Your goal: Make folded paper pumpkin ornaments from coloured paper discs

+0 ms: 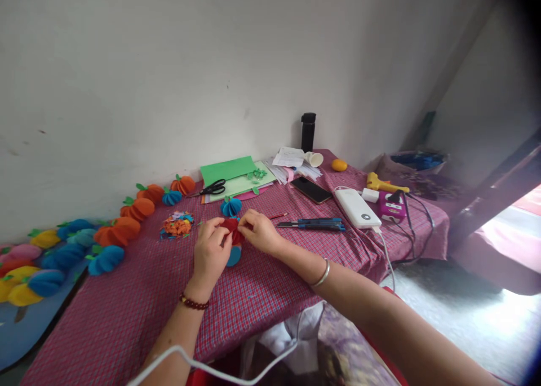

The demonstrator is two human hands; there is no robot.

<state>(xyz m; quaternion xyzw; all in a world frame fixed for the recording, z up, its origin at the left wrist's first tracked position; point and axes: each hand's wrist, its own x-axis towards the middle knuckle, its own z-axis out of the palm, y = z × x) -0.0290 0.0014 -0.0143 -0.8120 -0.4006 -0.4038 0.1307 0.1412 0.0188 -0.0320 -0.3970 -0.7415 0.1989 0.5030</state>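
Note:
Between my two hands is a small piece of folded red paper [231,225], held just above the table. My left hand [211,252] pinches it from the left, and the fingertips of my right hand [260,231] close on its right side. My fingers hide part of its shape. Directly below lies a round blue paper piece [234,256], with a bit of orange showing above it. A blue pleated paper pumpkin [231,207] with a green leaf sits just beyond my hands. To the left is a pile of orange and blue paper scraps [177,225].
Finished paper pumpkins [118,231] line the left side. Black scissors [214,187] rest by green paper sheets [226,169]. Rightward lie a pencil [279,215], blue cutters [315,224], a phone [311,189], a white power bank [357,207], a yellow glue gun [386,183] and a black bottle [308,132].

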